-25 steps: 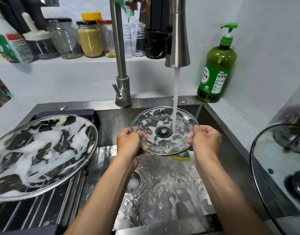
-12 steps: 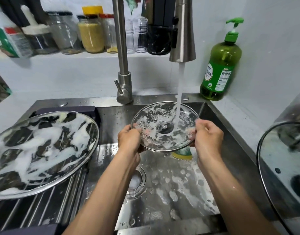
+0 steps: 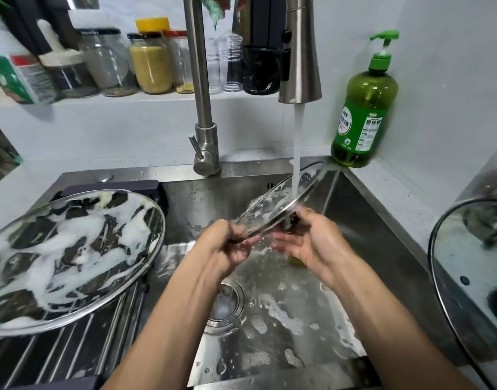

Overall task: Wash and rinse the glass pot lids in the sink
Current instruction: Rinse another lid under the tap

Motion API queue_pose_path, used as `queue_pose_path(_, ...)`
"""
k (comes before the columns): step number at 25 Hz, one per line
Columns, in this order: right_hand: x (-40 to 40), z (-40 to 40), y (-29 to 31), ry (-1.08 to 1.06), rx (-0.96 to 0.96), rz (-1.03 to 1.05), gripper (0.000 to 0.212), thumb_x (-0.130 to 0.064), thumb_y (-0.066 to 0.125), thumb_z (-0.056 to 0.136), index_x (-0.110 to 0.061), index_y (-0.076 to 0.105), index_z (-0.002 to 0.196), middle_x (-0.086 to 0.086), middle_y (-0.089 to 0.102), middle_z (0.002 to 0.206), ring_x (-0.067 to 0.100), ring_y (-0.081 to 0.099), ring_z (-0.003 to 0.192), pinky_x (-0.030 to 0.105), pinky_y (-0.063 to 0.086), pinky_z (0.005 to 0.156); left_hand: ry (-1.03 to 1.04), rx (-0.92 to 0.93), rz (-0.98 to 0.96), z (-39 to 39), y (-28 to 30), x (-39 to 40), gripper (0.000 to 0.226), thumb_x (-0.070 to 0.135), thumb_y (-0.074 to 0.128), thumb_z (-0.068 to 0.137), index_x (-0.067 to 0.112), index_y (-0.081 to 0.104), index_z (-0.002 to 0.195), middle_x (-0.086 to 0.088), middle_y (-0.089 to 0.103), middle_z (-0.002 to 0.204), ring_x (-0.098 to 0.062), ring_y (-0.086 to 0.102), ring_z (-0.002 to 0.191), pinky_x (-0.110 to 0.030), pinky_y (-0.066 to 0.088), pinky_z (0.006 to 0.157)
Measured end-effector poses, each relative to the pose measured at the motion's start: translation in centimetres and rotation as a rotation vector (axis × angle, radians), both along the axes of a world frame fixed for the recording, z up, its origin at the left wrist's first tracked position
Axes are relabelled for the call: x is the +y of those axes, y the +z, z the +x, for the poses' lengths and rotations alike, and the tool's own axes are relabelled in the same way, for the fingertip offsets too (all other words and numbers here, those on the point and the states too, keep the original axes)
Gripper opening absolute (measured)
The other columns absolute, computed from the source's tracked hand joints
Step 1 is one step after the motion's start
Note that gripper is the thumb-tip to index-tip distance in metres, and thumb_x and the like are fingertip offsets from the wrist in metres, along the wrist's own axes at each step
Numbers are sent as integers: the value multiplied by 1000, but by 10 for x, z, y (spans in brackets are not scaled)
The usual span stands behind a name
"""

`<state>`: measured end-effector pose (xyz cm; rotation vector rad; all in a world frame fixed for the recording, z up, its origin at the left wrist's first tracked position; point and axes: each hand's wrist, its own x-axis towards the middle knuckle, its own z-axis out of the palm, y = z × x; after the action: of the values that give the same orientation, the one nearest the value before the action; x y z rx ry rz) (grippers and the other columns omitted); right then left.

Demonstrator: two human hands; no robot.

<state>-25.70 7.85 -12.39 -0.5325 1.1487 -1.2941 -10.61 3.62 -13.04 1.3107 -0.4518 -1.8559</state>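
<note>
head view: soapy large lid (image 3: 70,257) on rack (image 3: 81,342) left of hands (image 3: 270,243).

Two bare forearms reaching in from the bottom edge, no sleeves, no watch, no bracelet or ring in sight. Left hand (image 3: 227,244) and right hand (image 3: 312,243) both ungloved, wet and glistening, with water drops along the wrists. Short, unpainted nails where fingertips show

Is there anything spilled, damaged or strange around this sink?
Nothing stands out. The big lid on the rack is foamy, simply not yet rinsed; the small lid is tilted under the water stream on purpose.
</note>
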Motion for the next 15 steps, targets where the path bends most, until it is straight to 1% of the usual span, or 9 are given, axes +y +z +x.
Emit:
queue_pose_path(1,0,0,1,-24,-28,-20,28,-24,50,103,-4,59,121,21,65,109,27,66,74,42,60,64,-35,7,12,0,2,3,31,-9,26,93,-3,57,92,-16,69,63,-15,61,40,-13,39,31)
queue_pose_path(3,-2,2,0,-83,13,-63,21,-20,54,101,-4,57,114,15,61,89,20,60,66,37,58,60,-90,-65,-5,-3,4,5,30,-5,31,92,1,60,88,-13,66,67,-19,62,45,-18,46,38)
queue_pose_path(5,-1,3,-1,-147,182,-77,18,-21,59,98,-6,56,108,7,56,75,15,56,58,33,57,56,-84,-258,-108,-5,4,6,24,0,45,88,9,65,80,-5,64,64,-17,59,50,-23,49,46)
queue_pose_path(6,-1,2,-1,-165,351,-73,19,-24,62,95,-8,56,105,4,57,75,13,57,57,31,56,55,-62,-311,-173,-6,4,6,21,5,51,87,13,68,78,-1,65,59,-15,58,50,-22,48,47)
queue_pose_path(7,0,1,-2,-173,564,-60,20,-28,64,92,-13,57,101,1,61,79,13,60,60,32,56,57,-38,-295,-225,-6,5,6,20,10,54,88,15,70,78,2,67,58,-14,59,51,-21,47,46)
queue_pose_path(9,3,1,-4,-203,937,-36,19,-37,66,85,-22,57,93,-4,66,87,16,65,75,36,54,66,2,-97,-261,-6,8,5,27,27,51,97,12,72,88,-3,73,68,-15,63,52,-20,45,42)
queue_pose_path(11,3,1,-4,-229,1066,-79,19,-38,69,83,-25,56,89,-7,65,86,16,63,79,35,51,67,18,-2,-269,-5,8,1,44,44,44,102,9,70,96,-8,76,78,-19,65,55,-21,46,41)
queue_pose_path(12,3,1,-5,-230,1089,-101,21,-37,71,84,-25,55,89,-8,65,84,15,62,78,33,49,64,16,-43,-283,-6,6,0,40,43,46,101,10,68,97,-8,76,79,-20,65,57,-22,46,43)
queue_pose_path(15,2,1,-8,-224,1147,-131,27,-39,75,84,-27,52,89,-10,62,83,12,60,74,29,42,57,-28,-261,-288,-11,0,2,13,21,57,95,15,69,97,-1,75,77,-21,64,67,-25,44,55)
